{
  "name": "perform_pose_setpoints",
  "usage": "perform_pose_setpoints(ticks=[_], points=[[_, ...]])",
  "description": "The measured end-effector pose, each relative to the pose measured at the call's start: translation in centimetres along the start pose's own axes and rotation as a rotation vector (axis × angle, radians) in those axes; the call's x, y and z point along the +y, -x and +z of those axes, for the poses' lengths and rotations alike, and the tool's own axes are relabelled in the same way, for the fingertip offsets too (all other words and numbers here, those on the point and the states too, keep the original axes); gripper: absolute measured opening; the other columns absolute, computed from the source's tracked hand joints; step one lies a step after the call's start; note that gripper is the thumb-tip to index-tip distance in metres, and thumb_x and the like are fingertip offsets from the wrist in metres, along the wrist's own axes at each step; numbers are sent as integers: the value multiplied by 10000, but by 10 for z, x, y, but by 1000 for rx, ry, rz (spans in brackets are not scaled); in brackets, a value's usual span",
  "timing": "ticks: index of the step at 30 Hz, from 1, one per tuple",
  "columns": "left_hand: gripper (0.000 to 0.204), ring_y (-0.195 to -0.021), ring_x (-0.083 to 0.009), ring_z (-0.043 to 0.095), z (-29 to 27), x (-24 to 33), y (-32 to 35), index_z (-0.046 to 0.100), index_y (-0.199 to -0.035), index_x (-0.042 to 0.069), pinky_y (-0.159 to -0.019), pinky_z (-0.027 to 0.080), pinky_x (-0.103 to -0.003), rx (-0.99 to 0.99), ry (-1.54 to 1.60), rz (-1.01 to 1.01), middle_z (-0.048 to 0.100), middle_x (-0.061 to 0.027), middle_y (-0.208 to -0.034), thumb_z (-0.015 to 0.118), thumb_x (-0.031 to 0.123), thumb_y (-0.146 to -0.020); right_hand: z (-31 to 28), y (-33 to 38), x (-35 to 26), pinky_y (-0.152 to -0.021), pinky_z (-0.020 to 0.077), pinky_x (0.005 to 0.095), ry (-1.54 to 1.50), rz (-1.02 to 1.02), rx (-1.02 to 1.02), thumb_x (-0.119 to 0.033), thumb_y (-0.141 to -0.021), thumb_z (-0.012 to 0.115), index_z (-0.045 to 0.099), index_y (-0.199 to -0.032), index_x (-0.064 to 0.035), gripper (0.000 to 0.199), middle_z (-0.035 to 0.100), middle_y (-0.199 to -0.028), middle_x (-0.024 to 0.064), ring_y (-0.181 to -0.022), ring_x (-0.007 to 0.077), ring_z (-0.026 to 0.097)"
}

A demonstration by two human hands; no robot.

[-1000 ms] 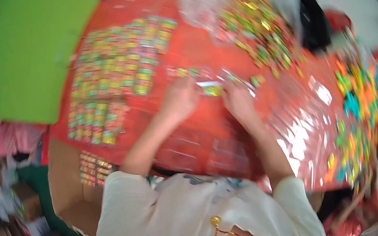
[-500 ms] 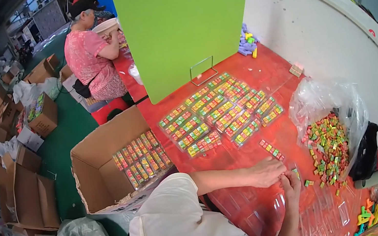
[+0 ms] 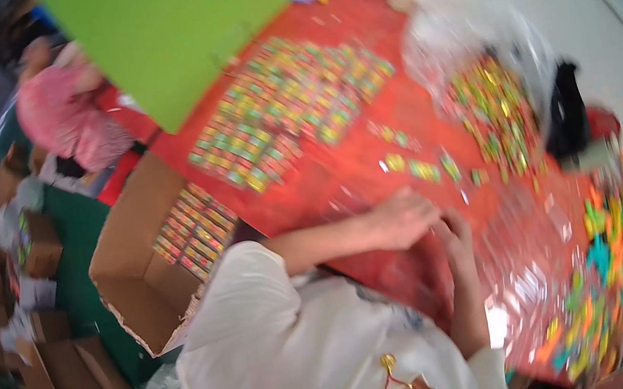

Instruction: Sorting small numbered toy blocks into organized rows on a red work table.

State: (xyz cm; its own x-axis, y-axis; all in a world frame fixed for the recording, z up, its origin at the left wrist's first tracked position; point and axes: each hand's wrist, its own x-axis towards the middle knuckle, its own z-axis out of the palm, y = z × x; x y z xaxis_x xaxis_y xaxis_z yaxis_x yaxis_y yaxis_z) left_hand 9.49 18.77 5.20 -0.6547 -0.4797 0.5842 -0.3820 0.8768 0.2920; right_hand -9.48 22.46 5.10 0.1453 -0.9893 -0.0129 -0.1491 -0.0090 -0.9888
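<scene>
My left hand [image 3: 405,218] and my right hand [image 3: 454,233] meet over the front part of the red table [image 3: 329,200]. Motion smears the fingers, so whether they hold anything cannot be made out. Just beyond them lie short rows of small red, yellow and green blocks [image 3: 413,168], with a longer row [image 3: 393,135] farther off. Clear plastic trays [image 3: 518,235] lie to the right of my right hand. Many filled strips of the same blocks [image 3: 290,108] cover the table's far left part. Loose blocks [image 3: 492,113] spill from a clear plastic bag [image 3: 425,38] at the right.
A cardboard box [image 3: 131,264] with filled packs [image 3: 195,229] stands at my left. A green panel [image 3: 172,37] rises at the back, with a person in pink [image 3: 67,115] beyond it. Colourful plastic pieces [image 3: 603,287] heap up at the right, near the white wall [image 3: 584,13].
The whole view has swung and blurred, bringing more of the coloured pieces at the right into sight. My hands stay together. Short block rows beyond them are now more exposed.
</scene>
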Motion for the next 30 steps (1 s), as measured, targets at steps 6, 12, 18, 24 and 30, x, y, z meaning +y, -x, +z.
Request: perform_pose_setpoints(ticks=[6,12,18,24,30], points=[[353,-819,-234,599,17,29,16,586,-1116,17,-802,407,-387,-85,66,22,608,-68,-870,694,168,-815,-18,48,11,-772,484,276,170,86,-27,-138,-933,624,654,-1017,-4,161,670,-893,67,-852,140,622],[477,-1067,-310,561,8,29,-9,557,-1263,58,-889,419,-430,-208,172,-133,567,-129,-1144,699,135,-815,-57,28,-1,-677,489,335,329,123,194,-197,-917,626,684,-928,25,229,656,-762,142,-747,186,643],[413,-1101,-328,539,28,-32,-48,573,-1245,80,-902,424,-451,-148,-6,-137,552,-134,-1209,654,104,-841,-78,-38,16,-730,502,454,589,25,409,-251,-909,594,693,-950,22,294,685,-885,231,-838,394,665],[463,-1170,-315,520,59,-88,-85,547,-1313,84,-936,420,-470,-192,-80,-208,543,-117,-1275,633,98,-857,-78,-73,16,-770,505,495,675,155,422,-279,-909,563,693,-933,16,323,679,-909,259,-879,428,654],[486,-1233,-299,496,78,-94,-92,550,-1329,97,-944,402,-498,-431,-225,-187,539,-106,-1320,643,155,-856,-69,-84,41,-721,506,509,940,79,453,-288,-909,568,680,-833,-18,302,681,-867,210,-771,404,663]])
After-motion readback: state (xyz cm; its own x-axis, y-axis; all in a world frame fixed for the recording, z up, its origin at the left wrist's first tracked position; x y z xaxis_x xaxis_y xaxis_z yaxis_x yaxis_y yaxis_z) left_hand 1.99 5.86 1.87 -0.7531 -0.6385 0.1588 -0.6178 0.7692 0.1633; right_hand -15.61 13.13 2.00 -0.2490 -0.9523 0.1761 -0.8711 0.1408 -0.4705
